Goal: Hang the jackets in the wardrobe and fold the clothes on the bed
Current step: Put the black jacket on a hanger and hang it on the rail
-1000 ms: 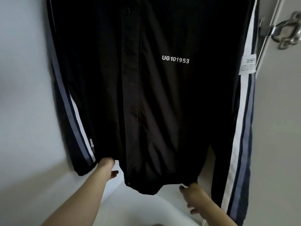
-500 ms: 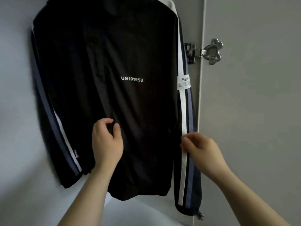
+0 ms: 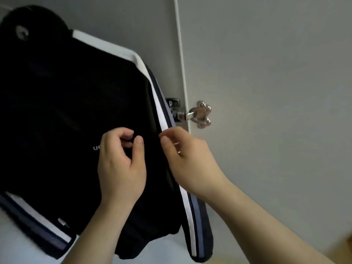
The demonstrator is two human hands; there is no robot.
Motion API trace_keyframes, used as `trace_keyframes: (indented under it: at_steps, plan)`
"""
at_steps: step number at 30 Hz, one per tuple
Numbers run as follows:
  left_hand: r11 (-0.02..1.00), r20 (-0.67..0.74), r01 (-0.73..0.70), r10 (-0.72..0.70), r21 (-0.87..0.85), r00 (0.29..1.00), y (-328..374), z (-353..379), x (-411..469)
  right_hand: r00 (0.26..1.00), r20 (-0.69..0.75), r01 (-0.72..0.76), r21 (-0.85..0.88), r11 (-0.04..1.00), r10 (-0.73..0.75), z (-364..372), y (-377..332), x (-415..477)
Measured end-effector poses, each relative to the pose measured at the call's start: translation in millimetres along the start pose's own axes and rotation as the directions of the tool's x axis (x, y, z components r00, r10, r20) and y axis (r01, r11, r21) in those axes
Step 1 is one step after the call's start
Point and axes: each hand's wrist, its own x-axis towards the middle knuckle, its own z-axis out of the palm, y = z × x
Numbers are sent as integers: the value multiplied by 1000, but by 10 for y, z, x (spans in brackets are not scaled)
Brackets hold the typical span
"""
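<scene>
Black jacket (image 3: pixel 66 111) hanging inside the wardrobe (image 3: pixel 156 35), front towards the viewer. Its long axis runs from the collar at upper left to the hem at lower right, so it lies tilted in this view. The hanger is hidden by the cloth.

Both hands meet the jacket at chest height, straight ahead of the person. The left hand (image 3: pixel 122 164) has its fingers curled, thumb and forefinger closed on a fold of black cloth just beside the printed letters (image 3: pixel 96 148). The right hand (image 3: pixel 190 162) pinches the edge of the striped sleeve (image 3: pixel 196 216), where the white band meets the body of the jacket. The two hands are near each other but apart, and neither is clearly the closer to the garment.

The sleeve hangs just beside the metal hinge (image 3: pixel 198 114) of the open door (image 3: pixel 276 82), which is the clearance to watch before closing. The wardrobe shows only this one jacket, and the bed and the clothes to fold are out of view.
</scene>
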Motion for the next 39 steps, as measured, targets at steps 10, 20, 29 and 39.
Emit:
trace_keyframes:
  at_steps: [10, 20, 29, 39]
  plan:
    - [886, 93, 455, -462, 83, 882, 655, -220, 691, 924, 323, -152, -184, 971, 206, -426, -777, 542]
    - [790, -40, 576, -582, 212, 812, 1655, -895, 683, 830, 539, -36, -204, 978, 143, -848, -1446, 580]
    - [729, -372, 580, -458, 363, 808, 2248, -1933, 530, 745, 667, -15, 2, 1000, 10, -534, -2133, 284]
    - [464, -592, 772, -793, -434, 143, 1831, -3370, 522, 652, 741, 112, 112, 987, -158, 29, -2888, -86]
